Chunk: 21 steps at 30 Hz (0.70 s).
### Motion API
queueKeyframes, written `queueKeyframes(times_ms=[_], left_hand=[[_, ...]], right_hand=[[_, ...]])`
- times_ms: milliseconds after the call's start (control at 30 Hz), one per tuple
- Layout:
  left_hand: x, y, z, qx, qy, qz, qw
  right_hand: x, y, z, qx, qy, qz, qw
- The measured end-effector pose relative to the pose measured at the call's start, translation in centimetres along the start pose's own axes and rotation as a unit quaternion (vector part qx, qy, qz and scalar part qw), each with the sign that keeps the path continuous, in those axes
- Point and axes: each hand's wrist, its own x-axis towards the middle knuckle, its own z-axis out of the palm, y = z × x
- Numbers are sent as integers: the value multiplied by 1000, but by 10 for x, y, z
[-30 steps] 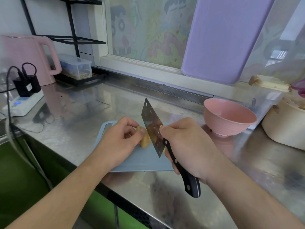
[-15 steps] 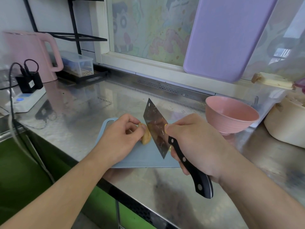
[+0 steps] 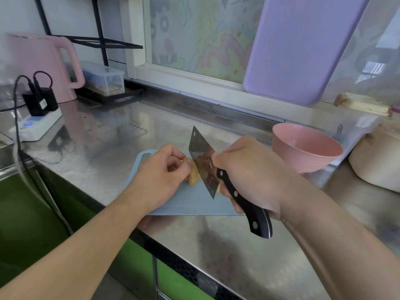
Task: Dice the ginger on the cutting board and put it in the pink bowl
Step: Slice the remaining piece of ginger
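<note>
Your left hand (image 3: 161, 176) pinches ginger (image 3: 193, 178) on cutting board (image 3: 190, 204); right hand (image 3: 249, 174) grips cleaver (image 3: 203, 163), blade vs ginger. Risk: fingertips close to edge, ginger may roll, nick likely. Pink bowl (image 3: 306, 147) right of knife hand. Steel worktop (image 3: 238, 252), window behind.

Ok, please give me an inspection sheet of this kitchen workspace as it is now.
Surface: steel counter, reflective.
Job's things: ginger on blue cutting board; pink bowl to its right, no pieces seen inside.
Clutter: pink kettle, clear lidded box, cream pot.
Hands: left hand holds the ginger; right hand grips the cleaver, blade at the ginger.
Cables: black cable runs from the power strip over the counter edge.
Surroundings: window, purple board leaning on it.
</note>
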Motion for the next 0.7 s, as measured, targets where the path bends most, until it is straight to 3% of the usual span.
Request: queueKeyframes(times_ms=[367,533,700], left_hand=[[-2,3,0,13,-5,8,1000],[-1,1,0,22,-1,16,1000],[-4,3,-1,13,-2,10,1000]], right_hand=[[23,4,9,-24,7,8,1000],[35,17,29,-133,32,-21,990],[30,23,37,-159,47,-50,985]])
